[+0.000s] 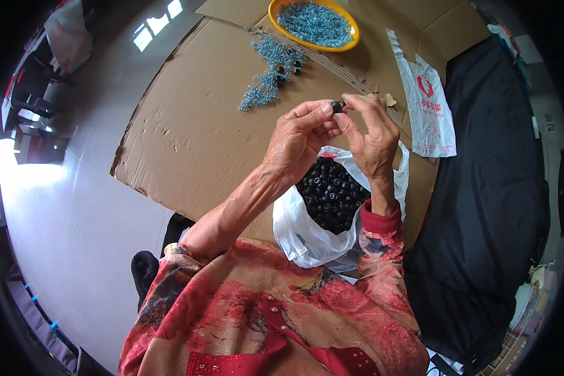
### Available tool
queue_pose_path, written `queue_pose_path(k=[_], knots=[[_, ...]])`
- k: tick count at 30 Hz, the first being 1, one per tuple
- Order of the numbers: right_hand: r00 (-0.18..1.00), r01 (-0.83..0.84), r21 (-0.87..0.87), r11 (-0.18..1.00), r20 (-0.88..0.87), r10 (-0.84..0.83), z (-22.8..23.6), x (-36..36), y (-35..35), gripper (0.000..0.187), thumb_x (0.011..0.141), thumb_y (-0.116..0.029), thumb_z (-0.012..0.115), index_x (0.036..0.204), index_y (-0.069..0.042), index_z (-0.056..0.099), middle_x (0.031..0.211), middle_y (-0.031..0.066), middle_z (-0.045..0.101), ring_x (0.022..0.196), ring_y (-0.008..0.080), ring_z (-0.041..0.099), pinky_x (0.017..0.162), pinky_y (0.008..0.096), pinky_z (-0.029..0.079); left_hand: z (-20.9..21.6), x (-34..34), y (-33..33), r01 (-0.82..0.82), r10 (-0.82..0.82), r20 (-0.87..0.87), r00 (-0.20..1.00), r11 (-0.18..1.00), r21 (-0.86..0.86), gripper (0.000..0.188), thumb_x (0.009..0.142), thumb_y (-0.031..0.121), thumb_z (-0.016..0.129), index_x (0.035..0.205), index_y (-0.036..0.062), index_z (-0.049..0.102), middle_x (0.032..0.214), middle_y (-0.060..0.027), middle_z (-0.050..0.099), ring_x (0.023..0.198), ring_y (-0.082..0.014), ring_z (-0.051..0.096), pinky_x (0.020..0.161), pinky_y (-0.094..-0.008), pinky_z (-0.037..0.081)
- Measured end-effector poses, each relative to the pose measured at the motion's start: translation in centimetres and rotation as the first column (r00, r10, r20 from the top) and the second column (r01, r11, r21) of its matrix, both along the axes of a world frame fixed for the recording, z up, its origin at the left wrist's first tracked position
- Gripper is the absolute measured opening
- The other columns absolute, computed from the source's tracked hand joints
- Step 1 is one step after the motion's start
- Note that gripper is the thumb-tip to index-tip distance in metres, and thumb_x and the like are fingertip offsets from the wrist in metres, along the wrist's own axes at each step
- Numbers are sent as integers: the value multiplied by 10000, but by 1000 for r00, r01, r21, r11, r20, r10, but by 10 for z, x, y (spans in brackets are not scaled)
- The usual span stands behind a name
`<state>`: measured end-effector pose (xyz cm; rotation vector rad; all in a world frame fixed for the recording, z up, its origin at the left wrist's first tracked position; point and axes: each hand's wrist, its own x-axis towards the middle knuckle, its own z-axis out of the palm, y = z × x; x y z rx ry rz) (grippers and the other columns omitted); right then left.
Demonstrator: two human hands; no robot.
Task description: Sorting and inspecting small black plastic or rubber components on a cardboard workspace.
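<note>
Above the cardboard, my left hand (302, 133) pinches a small black knob (337, 107) between thumb and fingers. My right hand (375, 135) meets it from the other side, its thumb and finger bent together at the knob; whatever tiny piece they hold is too small to make out. Just below both hands, an opened white plastic bag (289, 233) is full of similar black knobs (333, 195). Beyond the hands lies a loose heap of tiny blue-grey parts (271, 62), with a few black knobs (280, 76) at its right side.
A yellow bowl (356, 39) filled with the same blue-grey parts stands at the far edge. To the right lies a flattened white plastic bag (431, 119) with red print. The cardboard sheet (175, 119) lies beneath everything; black cloth (489, 169) hangs at the right.
</note>
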<state>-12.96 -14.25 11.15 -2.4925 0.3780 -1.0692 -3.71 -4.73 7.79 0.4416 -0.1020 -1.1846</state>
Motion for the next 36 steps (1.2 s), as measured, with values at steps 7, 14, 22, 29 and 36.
queue_pose_path(k=[7,14,22,29,36], knots=[[997,-61,-306,950,-67,42,11,-2,-1,268,678,-35,680,920,4,571,832,100,549,773,265,539,708,367,443,1,-1,1,0,-1,27,1000,1000,30,165,866,141,569,928,-12,563,820,-53,581,753,-127,568,779,-290,479],[992,-121,-303,945,-71,105,14,-2,-3,246,654,-18,669,871,6,556,779,94,522,723,259,518,676,376,436,1,0,4,48,-50,82,995,998,33,167,871,146,549,944,-5,556,861,-77,592,787,-151,578,793,-321,479],[976,-217,-317,923,-84,201,7,-5,-9,230,645,-18,670,842,16,558,758,90,515,699,253,518,659,365,433,0,-8,7,21,-23,14,1000,995,99,141,854,102,562,910,-28,569,827,-75,593,749,-140,570,758,-284,484],[965,-262,-324,909,-96,244,1,-13,-9,235,649,-19,673,853,24,564,764,90,521,700,248,522,663,368,430,-6,-15,8,50,-49,-7,999,993,102,131,848,97,571,897,-25,573,831,-72,593,745,-136,570,742,-277,484],[981,-192,-247,950,-77,178,-8,-29,-11,239,643,-36,682,847,4,564,771,92,531,709,258,528,666,378,425,-10,-3,7,35,-49,286,957,998,55,267,909,222,490,997,-21,560,927,-100,596,877,-168,576,863,-327,460]])
